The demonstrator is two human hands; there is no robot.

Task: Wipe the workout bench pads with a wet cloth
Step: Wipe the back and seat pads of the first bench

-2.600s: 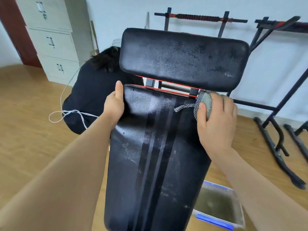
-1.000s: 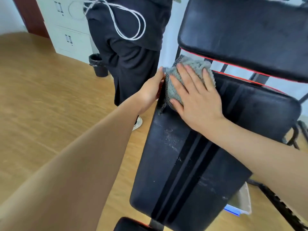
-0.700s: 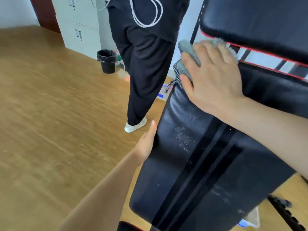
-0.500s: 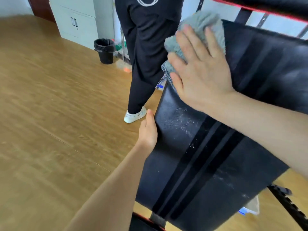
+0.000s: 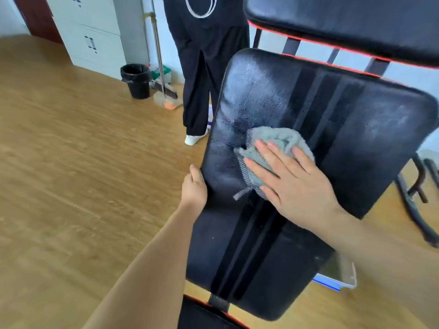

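While the upper pad (image 5: pixel 344 22) is cut off by the frame's top edge and only a corner of the water basin (image 5: pixel 343 274) shows beneath the bench, the long back pad (image 5: pixel 351 129) runs from bottom centre up to the right. The right hand (image 5: pixel 297 184) presses the grey cloth (image 5: pixel 280 141) flat at its left-middle with straight fingers. The left hand (image 5: pixel 193 188) grips the pad's left edge, beside open wooden floor (image 5: pixel 83 162).

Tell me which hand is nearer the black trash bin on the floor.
Left. The left hand grips the left edge of the pad, the side facing the trash bin. The right hand presses the grey cloth mid-pad, farther right of the bin.
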